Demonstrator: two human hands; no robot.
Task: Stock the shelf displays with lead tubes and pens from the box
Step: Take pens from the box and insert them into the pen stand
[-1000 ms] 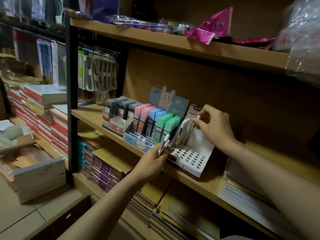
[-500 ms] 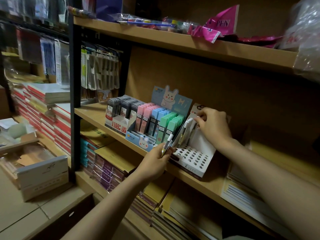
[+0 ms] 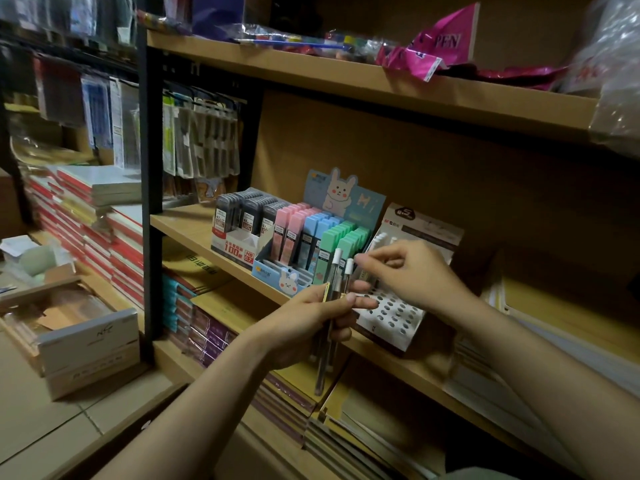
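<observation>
Wooden shelf point(image 3: 194, 225) boards run across in front of me, the biggest thing I see, with an upper shelf point(image 3: 346, 77) above carrying pink packaging point(image 3: 436, 46) and clear bags. Stacks of notebooks point(image 3: 86, 209) sit off to my left, and a white box point(image 3: 86, 344) stands open on the floor below them. On the middle board, three displays stand side by side: a tray of dark lead tubes point(image 3: 242, 213) at the left, then the rabbit-printed display point(image 3: 343, 199) filled with pink, blue and green lead tubes point(image 3: 311, 233), then a white pen stand point(image 3: 391, 317) with rows of round holes in its front face and a few white-capped pens already upright at its back. My left hand point(image 3: 311, 323) is in front of the shelf edge, fingers curled round a small bundle of clear pens point(image 3: 332, 306) with white caps, held roughly upright, their lower ends hanging below my palm. My right hand point(image 3: 412, 271) hovers over the holed stand, just beside the bundle, with thumb and forefinger reaching toward the white caps; whether it already pinches one I cannot tell, as the fingertips are blurred.
</observation>
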